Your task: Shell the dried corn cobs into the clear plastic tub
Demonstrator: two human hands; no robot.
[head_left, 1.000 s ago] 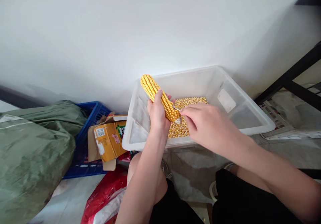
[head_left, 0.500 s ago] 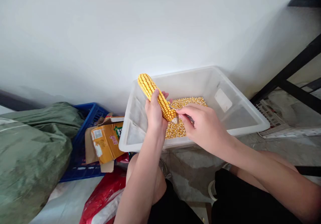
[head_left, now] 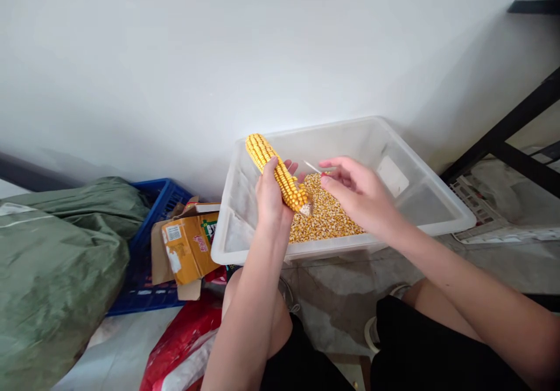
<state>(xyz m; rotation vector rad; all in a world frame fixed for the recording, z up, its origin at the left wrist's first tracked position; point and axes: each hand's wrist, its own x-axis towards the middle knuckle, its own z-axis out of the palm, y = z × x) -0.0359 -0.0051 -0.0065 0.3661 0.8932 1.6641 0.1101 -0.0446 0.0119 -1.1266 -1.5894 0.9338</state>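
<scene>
Clasping a corn cob (head_left: 286, 183), the left hand (head_left: 271, 198) is hovering above a tub (head_left: 345, 141) of kernels (head_left: 326, 219); the right hand (head_left: 359, 188), apart, is pinching a slim tool (head_left: 312, 167).

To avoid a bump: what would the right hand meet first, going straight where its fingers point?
Probably the fingertips of the left hand, beside the corn ear; depth is unclear, so the right hand and its slim tool might pass over them.

A long yellow corn cob (head_left: 287, 187), mostly kernelled, slants from far left to a bare whitish near-right tip; apart on its right, a thin pale-shafted, red-handled tool (head_left: 312, 167) points far left.
</scene>
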